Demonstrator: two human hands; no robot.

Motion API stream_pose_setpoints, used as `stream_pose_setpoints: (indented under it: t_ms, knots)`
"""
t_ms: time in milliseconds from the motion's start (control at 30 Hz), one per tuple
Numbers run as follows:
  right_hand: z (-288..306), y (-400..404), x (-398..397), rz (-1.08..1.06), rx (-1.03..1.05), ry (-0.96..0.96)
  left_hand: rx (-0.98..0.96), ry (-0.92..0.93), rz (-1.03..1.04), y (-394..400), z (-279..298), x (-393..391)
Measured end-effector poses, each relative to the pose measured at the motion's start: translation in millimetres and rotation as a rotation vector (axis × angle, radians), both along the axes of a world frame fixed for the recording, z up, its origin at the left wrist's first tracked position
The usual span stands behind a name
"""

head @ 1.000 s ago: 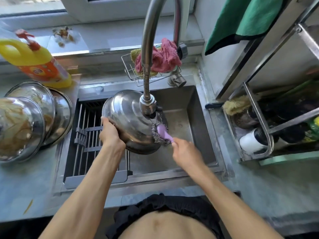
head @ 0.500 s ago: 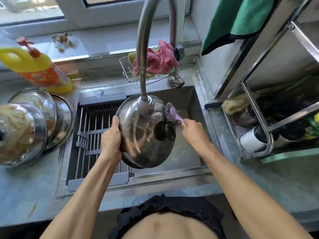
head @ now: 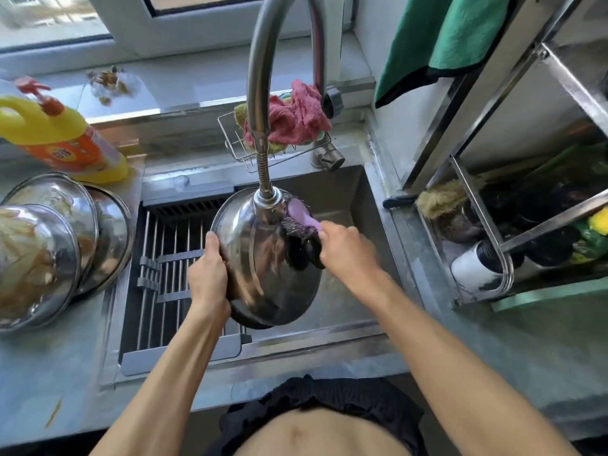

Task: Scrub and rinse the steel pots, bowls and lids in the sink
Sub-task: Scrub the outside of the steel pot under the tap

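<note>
1. The left hand (head: 208, 280) grasps the steel pot (head: 268, 258) by its left rim, fingers curled over the edge, and holds it tilted above the sink (head: 362, 199), just under the faucet head (head: 268, 200).
2. The right hand (head: 345, 248) is clenched round the purple handle of a steel-wool scrubber (head: 297, 222), whose wire pad presses on the pot's upper right side, close beside the faucet head.
3. No water stream is clear in this view, so I cannot tell whether the tap runs.
4. Judged stage: scrubbing the outside of this pot, rinse not yet done. Three more steel bowls (head: 49, 245) lie stacked on the surface to the left, and they look soiled.
5. Risk: the pot hangs from a one-sided grip on a wet rim. A hard push from the scrubber could twist it out of the fingers and drop it into the sink or onto the drain rack (head: 171, 258).
6. Risk: the pot nearly touches the faucet head, so a wide stroke could knock the pot or the scrubber against it.
7. Risk: if water strikes the curved side at this tilt, it may splash over the front edge onto the person.
8. The yellow detergent bottle (head: 62, 136) lies behind the bowls, well apart from the work.
</note>
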State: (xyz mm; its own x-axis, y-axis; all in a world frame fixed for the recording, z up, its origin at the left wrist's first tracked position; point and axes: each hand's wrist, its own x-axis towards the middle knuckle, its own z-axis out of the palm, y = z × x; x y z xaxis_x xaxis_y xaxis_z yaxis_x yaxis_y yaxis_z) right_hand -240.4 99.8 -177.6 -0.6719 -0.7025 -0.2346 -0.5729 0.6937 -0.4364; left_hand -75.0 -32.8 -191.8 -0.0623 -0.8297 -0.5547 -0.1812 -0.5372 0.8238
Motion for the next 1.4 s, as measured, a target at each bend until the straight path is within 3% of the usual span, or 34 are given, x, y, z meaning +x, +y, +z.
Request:
stream_pose_setpoints:
  t_ms: [200,367,533,633,767,900,1000,1100,1300,1400]
  knots:
    - [-49.7,24.3,5.1,-0.054,0.055,-0.183,0.019,0.053,0.045,-20.7,1.5,6.8]
    - [-57.7,42.3,8.7,-0.196,-0.090,-0.310,-0.042,-0.052,-0.136,-22.5,-4.3,-6.6]
    - [-55.8,62.9,-15.1,-0.364,-0.110,-0.304,-0.053,-0.124,-0.226,0.5,-26.1,-14.1]
    - [-52.1,72.9,-25.9,-0.383,-0.149,-0.280,-0.187,-0.155,-0.396,17.6,-32.6,-17.5]
    - [-34.9,71.1,-23.8,-0.254,-0.187,-0.222,-0.334,-0.172,-0.654,29.6,-40.5,-19.8]
    - [-4.6,53.2,-10.3,0.058,-0.008,-0.006,-0.361,-0.179,-0.726,29.7,-59.5,-12.8]
    - [13.4,27.6,1.4,0.263,0.187,0.149,-0.309,-0.143,-0.696,30.5,-64.0,-6.4]
    - [23.7,-2.3,0.2,0.335,0.250,0.221,-0.319,-0.164,-0.660,22.2,-59.6,-4.4]
    - [39.1,-45.0,3.0,0.503,0.331,0.228,-0.315,-0.207,-0.582,-0.6,-50.4,-9.4]
    - [39.1,-53.0,-13.4,0.446,0.350,0.205,-0.240,-0.177,-0.584,-4.9,-43.7,-9.1]
